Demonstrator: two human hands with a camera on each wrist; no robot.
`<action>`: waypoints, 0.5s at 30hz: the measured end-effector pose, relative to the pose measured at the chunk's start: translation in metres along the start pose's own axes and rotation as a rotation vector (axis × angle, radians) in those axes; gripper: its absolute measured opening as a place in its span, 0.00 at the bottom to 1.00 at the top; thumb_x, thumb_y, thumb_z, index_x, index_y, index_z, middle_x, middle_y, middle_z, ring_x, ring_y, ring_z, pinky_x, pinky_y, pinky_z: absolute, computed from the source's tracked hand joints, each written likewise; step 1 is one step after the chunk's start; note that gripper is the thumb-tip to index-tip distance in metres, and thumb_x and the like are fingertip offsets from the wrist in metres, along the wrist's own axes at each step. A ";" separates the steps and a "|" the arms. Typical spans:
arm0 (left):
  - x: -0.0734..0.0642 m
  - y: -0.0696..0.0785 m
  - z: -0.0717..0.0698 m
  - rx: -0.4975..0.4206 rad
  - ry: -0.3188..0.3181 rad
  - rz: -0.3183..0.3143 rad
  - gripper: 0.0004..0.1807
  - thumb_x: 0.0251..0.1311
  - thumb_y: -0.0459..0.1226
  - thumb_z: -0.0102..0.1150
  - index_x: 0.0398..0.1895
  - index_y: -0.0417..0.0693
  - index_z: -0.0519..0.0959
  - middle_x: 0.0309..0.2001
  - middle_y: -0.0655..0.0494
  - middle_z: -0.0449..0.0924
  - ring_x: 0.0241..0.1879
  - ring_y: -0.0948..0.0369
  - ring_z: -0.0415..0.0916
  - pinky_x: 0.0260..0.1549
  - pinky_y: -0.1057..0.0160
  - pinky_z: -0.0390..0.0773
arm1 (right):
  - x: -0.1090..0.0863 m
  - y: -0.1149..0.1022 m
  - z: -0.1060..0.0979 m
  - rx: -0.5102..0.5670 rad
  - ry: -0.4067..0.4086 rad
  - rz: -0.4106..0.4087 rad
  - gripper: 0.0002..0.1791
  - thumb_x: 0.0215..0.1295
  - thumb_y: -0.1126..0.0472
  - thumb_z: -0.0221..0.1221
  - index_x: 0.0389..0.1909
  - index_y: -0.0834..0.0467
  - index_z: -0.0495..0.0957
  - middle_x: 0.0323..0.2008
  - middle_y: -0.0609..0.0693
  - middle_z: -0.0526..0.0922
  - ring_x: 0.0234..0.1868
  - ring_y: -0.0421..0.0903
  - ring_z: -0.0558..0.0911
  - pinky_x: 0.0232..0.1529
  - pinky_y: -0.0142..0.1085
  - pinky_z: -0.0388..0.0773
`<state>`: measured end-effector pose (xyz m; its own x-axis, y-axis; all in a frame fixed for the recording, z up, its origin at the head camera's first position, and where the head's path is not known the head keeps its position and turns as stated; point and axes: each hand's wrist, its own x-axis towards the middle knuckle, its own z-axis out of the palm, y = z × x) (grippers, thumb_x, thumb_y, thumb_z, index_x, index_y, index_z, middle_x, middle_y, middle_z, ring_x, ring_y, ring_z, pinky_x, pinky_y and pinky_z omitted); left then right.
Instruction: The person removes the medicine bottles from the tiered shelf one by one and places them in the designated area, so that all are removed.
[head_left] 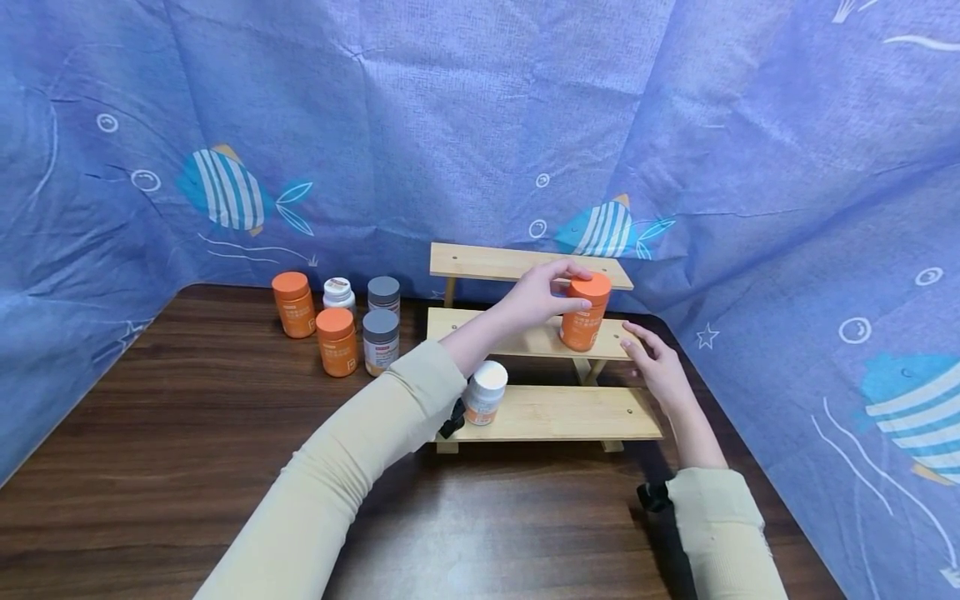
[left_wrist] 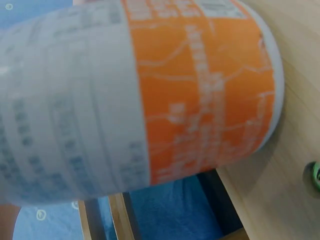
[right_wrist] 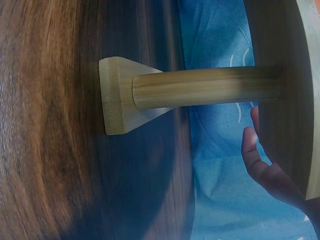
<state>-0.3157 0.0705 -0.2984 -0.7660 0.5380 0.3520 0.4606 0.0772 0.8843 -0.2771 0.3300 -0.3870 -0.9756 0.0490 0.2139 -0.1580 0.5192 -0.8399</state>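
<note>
My left hand [head_left: 534,297] grips an orange bottle [head_left: 582,323] near its lid, with the thumb on the near side and fingers at the top. The bottle is upright at the middle shelf [head_left: 525,337] of a wooden three-step rack, toward its right end; whether its base touches the board I cannot tell. Beyond that end my right hand [head_left: 658,365] is held with fingers loosely extended and nothing in it. A white bottle with an orange label [head_left: 483,396] stands on the lowest shelf [head_left: 570,414] below my left wrist, and fills much of the left wrist view.
Left of the rack, on the dark wooden table [head_left: 187,467], stand two orange bottles [head_left: 338,343], two grey-lidded bottles [head_left: 381,340] and a small white bottle [head_left: 339,293]. The rack's top shelf [head_left: 495,262] is at the back, before a blue fish-print cloth [head_left: 465,125].
</note>
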 end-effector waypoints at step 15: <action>-0.006 0.012 0.003 0.082 0.054 0.012 0.22 0.56 0.39 0.65 0.55 0.52 0.74 0.56 0.58 0.74 0.51 0.58 0.76 0.50 0.66 0.76 | 0.001 0.001 0.000 0.006 0.002 -0.007 0.29 0.67 0.47 0.54 0.66 0.54 0.66 0.48 0.40 0.72 0.33 0.35 0.73 0.29 0.29 0.77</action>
<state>-0.3042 0.0713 -0.2903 -0.7823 0.4931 0.3806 0.5032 0.1403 0.8527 -0.2783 0.3310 -0.3875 -0.9741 0.0471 0.2211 -0.1660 0.5148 -0.8411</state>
